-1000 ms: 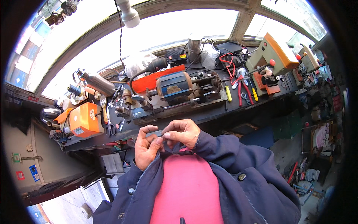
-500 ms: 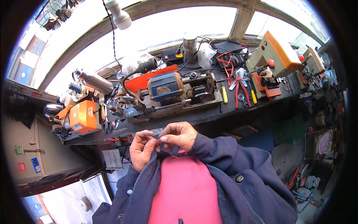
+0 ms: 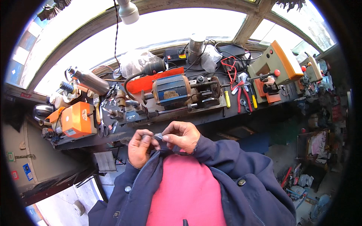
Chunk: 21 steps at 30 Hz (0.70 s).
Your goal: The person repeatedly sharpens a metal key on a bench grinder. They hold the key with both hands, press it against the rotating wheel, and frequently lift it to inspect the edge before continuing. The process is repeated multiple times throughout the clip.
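Observation:
My left hand [image 3: 142, 147] and my right hand [image 3: 181, 136] meet at chest height, just in front of the workbench edge. Both have their fingers curled round a small shiny grey piece [image 3: 158, 137], too small to identify. Beyond them on the bench [image 3: 204, 118] is a key-cutting machine with a blue motor [image 3: 179, 89]. An orange machine [image 3: 77, 117] stands to the left, with scissors [image 3: 103, 129] beside it. To the right lie red-handled pliers [image 3: 240, 101] and yellow-handled screwdrivers [image 3: 227, 99].
Beige-and-orange machines [image 3: 275, 62] stand at the right of the bench. Plastic bags [image 3: 135, 60], a steel flask [image 3: 90, 82] and cables sit along the window. A white lamp fitting [image 3: 128, 12] hangs above. Assorted items [image 3: 299, 180] fill the lower right.
My hands have moved slightly left and apart, showing more of the grey piece between my fingertips. The view has shifted a little.

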Each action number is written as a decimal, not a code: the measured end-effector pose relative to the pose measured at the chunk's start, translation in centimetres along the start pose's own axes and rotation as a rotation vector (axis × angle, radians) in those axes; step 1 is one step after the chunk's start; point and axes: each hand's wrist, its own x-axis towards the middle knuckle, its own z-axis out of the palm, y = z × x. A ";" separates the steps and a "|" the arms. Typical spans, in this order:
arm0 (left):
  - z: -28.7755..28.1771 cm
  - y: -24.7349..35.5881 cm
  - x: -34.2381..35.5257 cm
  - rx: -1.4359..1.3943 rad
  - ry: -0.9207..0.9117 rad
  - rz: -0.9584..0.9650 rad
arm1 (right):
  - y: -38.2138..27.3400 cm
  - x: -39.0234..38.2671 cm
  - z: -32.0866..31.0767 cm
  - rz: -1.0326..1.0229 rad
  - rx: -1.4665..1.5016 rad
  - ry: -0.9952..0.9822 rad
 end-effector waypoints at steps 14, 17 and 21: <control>-7.8 0.3 5.0 -0.434 0.148 0.040 | -2.2 5.0 4.4 -0.080 -0.299 0.144; -8.1 0.3 6.0 -0.466 0.192 0.033 | -2.9 6.5 5.4 -0.185 -0.383 0.164; -8.1 0.2 6.9 -0.447 0.183 0.015 | -3.4 8.5 6.3 -0.284 -0.550 0.123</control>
